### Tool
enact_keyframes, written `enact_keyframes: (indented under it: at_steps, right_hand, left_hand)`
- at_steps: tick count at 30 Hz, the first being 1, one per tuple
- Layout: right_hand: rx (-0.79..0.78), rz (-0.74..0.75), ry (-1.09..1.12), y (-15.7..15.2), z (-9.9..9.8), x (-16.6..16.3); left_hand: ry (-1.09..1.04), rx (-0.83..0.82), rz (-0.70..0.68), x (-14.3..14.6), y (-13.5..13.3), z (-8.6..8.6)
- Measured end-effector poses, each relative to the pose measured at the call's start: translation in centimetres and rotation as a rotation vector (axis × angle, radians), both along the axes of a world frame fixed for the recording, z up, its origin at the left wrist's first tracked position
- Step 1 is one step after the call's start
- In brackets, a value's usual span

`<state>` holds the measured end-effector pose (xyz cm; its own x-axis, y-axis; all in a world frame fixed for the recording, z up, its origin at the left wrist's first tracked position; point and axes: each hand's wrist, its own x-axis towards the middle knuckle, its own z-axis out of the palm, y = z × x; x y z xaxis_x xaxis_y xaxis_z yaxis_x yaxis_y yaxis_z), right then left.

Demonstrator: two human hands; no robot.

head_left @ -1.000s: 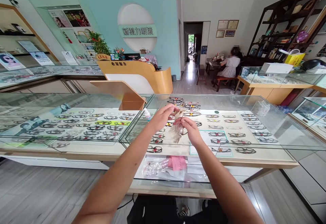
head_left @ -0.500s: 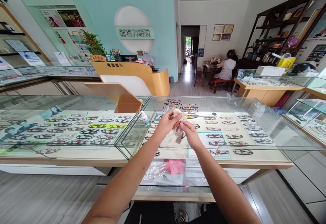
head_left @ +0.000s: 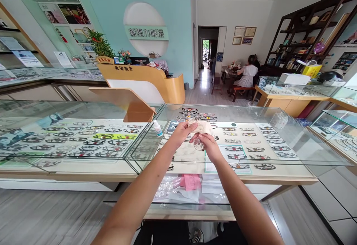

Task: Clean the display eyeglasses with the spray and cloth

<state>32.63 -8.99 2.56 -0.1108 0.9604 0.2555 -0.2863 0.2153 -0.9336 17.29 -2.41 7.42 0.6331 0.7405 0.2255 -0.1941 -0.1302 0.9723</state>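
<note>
Above the glass display case (head_left: 237, 162), my left hand (head_left: 181, 133) is closed on a pale beige cloth (head_left: 203, 126). My right hand (head_left: 208, 144) is closed on a pair of glasses (head_left: 198, 145), and one lens shows below its fingers. Part of the frame is hidden by the fingers and the cloth. Both hands are close together, with the cloth along their upper side. To the left of my left hand, a small white bottle with a blue label (head_left: 157, 129) stands upright on the glass top.
Several rows of eyeglass frames (head_left: 259, 157) lie inside the case. A tilted brown board (head_left: 122, 98) rises at the left behind it. Another glass case (head_left: 67, 137) adjoins on the left. Further back are a wooden counter (head_left: 174, 89) and a seated person (head_left: 247, 74).
The cloth has spread out to the right over the top of my right hand. The glasses have shifted slightly right, and the camera view has moved a little.
</note>
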Motion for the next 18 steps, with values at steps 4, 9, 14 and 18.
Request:
enact_keyframes:
  at_steps: [4,9,14,18]
  right_hand:
    - [-0.002,-0.005,-0.077,-0.2,0.6,0.4]
    - [0.002,-0.067,-0.095,0.2,-0.1,0.6]
    - [-0.086,-0.145,-0.051,0.8,-1.6,0.4]
    - [-0.11,-0.161,-0.064,0.6,-1.5,0.2]
  left_hand:
    - [-0.049,0.01,-0.018,-0.1,0.8,-1.3]
    - [-0.148,-0.046,0.048,0.2,0.9,-3.3]
    - [-0.152,-0.089,0.127,0.2,0.1,-3.6]
    - [-0.127,-0.101,0.178,0.4,-0.6,-3.3]
